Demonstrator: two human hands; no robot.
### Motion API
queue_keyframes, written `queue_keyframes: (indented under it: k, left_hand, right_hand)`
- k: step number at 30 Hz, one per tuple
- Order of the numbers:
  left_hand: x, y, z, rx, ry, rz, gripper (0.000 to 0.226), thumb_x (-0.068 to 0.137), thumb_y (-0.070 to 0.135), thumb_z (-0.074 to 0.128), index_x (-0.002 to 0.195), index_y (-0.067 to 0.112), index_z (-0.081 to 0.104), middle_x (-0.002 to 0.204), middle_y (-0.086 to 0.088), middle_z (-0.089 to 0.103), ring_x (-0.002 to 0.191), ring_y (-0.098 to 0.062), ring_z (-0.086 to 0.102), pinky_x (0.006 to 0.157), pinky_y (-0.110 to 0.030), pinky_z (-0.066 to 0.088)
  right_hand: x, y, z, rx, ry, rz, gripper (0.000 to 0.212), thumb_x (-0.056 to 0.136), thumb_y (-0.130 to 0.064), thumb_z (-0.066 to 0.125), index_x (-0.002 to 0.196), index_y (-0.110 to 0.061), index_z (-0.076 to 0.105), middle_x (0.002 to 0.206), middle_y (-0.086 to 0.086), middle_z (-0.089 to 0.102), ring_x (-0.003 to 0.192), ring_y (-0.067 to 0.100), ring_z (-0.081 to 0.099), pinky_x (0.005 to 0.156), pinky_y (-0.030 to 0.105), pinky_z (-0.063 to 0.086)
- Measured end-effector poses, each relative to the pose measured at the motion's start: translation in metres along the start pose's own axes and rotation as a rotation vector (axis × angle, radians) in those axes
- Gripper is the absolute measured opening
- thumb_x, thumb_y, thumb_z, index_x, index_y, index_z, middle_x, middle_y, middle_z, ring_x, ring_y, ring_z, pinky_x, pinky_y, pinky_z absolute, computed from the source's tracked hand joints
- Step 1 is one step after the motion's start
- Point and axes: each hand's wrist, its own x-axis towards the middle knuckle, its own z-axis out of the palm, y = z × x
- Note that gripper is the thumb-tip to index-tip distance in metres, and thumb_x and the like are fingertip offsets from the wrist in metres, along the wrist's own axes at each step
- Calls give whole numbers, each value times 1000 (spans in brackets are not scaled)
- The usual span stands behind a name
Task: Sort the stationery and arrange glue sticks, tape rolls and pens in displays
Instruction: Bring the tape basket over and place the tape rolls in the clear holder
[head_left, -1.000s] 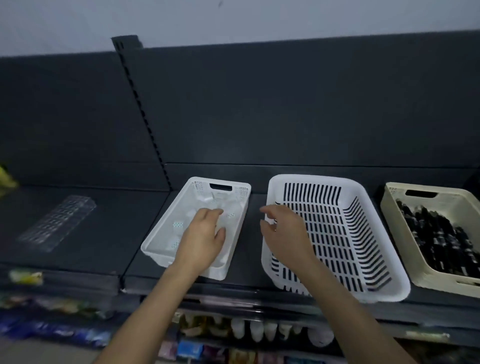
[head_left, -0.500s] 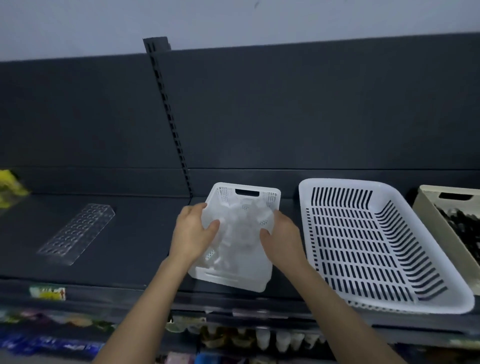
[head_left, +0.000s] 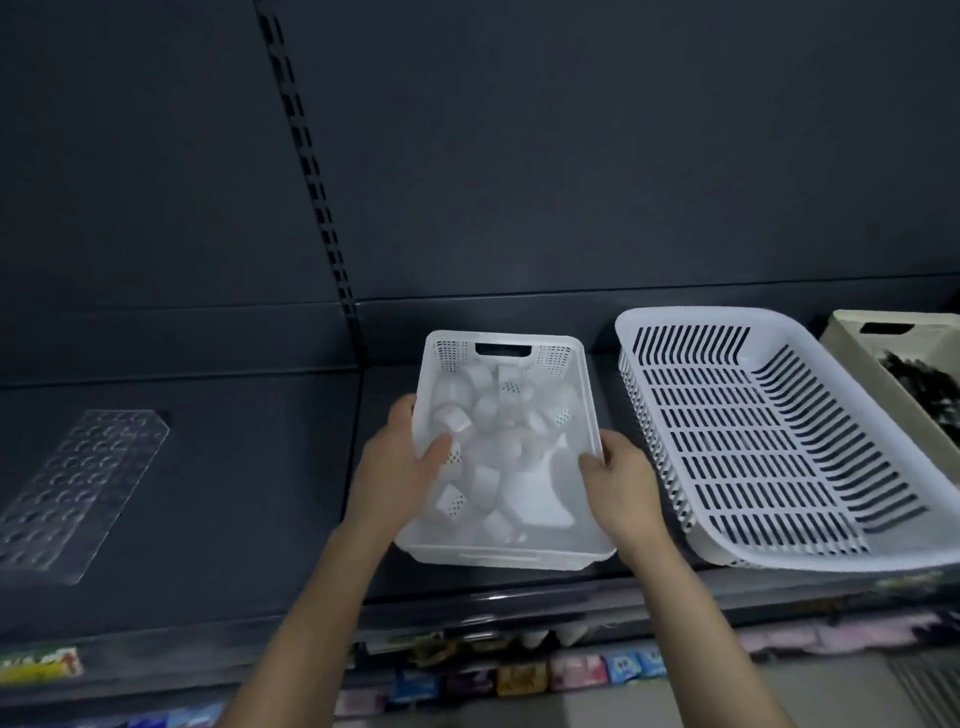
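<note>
Well left of my left hand (head_left: 392, 467) lies a clear holed rack (head_left: 78, 483). My left hand and my right hand (head_left: 621, 488) grip the small white basket (head_left: 498, 557) between them by its long sides. Its long axis runs away from me, handle slot at the far end. Just right of my right hand sits a slotted white basket (head_left: 779, 441). The shelf tags (head_left: 576, 670) below my wrists are too blurred to read.

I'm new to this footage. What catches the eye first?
The left hand and right hand grip the side rims of a small white bin holding pale, blurred items, at centre. An empty slotted white basket sits to its right; a clear holed tray lies far left.
</note>
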Motion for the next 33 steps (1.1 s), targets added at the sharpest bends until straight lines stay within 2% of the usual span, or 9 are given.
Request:
queue_keyframes:
  k: [2, 4, 9, 17, 21, 23, 25, 28, 33]
  left_hand:
    - [0, -1, 2, -28, 30, -58, 25, 95, 33, 52, 110, 13, 53, 94, -3, 66, 76, -15, 61, 61, -31, 50]
    - [-1, -3, 4, -96, 41, -112, 23, 96, 27, 49, 90, 5, 54, 83, -9, 64, 67, -20, 58, 57, -33, 47]
    - [-2, 1, 5, -31, 84, -126, 24, 96, 14, 41, 74, 6, 41, 68, -8, 51, 54, -16, 41, 49, -29, 33]
    - [-8, 11, -2, 114, 107, -132, 29, 96, 11, 41, 67, 13, 34, 67, -2, 46, 54, -13, 39, 47, -27, 31]
    - [-29, 11, -14, 63, 171, -153, 27, 96, 9, 42, 69, 10, 38, 66, -5, 48, 54, -15, 39, 50, -30, 34]
    - [-41, 12, -24, 36, 243, -170, 25, 95, 9, 43, 71, 7, 40, 67, -7, 49, 55, -16, 39, 51, -31, 34]
    - [-52, 13, -38, 36, 323, -179, 22, 94, 8, 43, 72, 5, 42, 67, -7, 50, 56, -17, 40, 51, -32, 32]
    - [-70, 11, -64, 73, 434, -221, 17, 93, 9, 44, 78, 1, 48, 71, -9, 55, 61, -22, 47, 52, -33, 34]
    - [-113, -9, -107, 189, 591, -287, 15, 93, 10, 47, 80, 2, 50, 68, -5, 54, 61, -21, 49, 53, -36, 31]
  right_hand:
    - [-1, 2, 1, 38, 10, 30, 18, 92, -7, 46, 97, -12, 63, 75, 5, 63, 60, 19, 53, 51, 27, 37]
    - [-2, 2, 2, 66, 24, 47, 16, 92, -10, 47, 92, -13, 63, 70, 6, 61, 56, 17, 48, 50, 26, 35]
    - [-4, 3, 2, 169, 33, 104, 19, 91, -11, 48, 87, 4, 58, 67, 14, 49, 58, 19, 41, 56, 30, 32]
    - [-12, -4, -1, 250, 27, 94, 19, 88, -2, 47, 74, 7, 55, 61, 11, 43, 58, 20, 37, 54, 30, 27]
    - [-19, -20, -7, 275, -38, 16, 19, 88, -2, 48, 82, 0, 66, 71, 29, 55, 59, 21, 46, 55, 32, 34]
    - [-21, -32, -7, 279, -86, -36, 23, 87, -2, 47, 80, -6, 68, 71, 26, 59, 58, 21, 46, 53, 30, 34]
    - [-24, -43, -3, 284, -125, -78, 20, 86, 0, 46, 78, -1, 65, 62, 18, 51, 56, 18, 39, 49, 26, 28]
    - [-32, -61, 10, 313, -203, -124, 19, 85, 0, 46, 83, 2, 65, 64, 8, 54, 54, 14, 40, 45, 22, 29]
    - [-60, -92, 43, 372, -391, -155, 33, 86, -2, 47, 76, -21, 72, 64, -1, 64, 54, 10, 50, 50, 23, 39]
